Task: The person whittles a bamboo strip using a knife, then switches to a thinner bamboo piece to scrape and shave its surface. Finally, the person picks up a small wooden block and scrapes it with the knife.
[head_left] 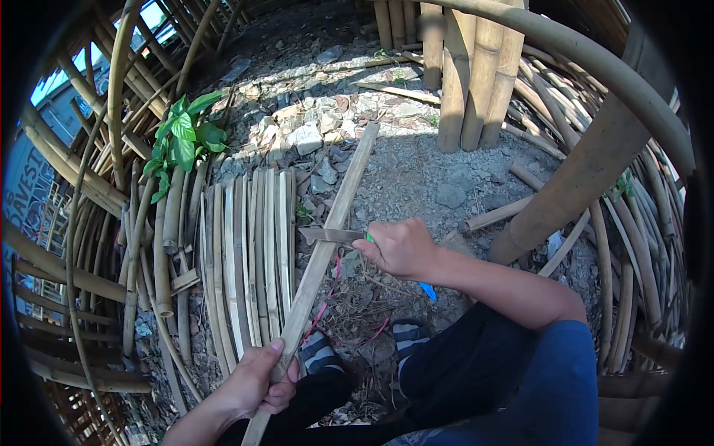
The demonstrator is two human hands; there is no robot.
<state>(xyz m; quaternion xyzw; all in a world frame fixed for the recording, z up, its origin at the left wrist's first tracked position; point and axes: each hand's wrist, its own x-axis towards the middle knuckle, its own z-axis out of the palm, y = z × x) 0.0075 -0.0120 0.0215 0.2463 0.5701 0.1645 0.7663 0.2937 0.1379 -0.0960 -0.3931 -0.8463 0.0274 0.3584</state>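
A long flat bamboo strip (317, 271) runs diagonally from the lower left up to the centre. My left hand (257, 380) is wrapped round its lower part, the thumb lying on top. My right hand (401, 247) is closed on the green handle of a knife (332, 235). The knife's blade lies across the strip at about its middle and touches it. Left of the strip, a row of split bamboo strips (249, 253) lies side by side on the ground.
Upright bamboo posts (487, 82) stand at the upper right, with a thick slanted pole (576, 178) nearer. A leafy plant (182, 134) and a bamboo frame (82, 275) are on the left. Stones (305, 137) cover the ground ahead. Cut bamboo pieces (498, 214) lie at right.
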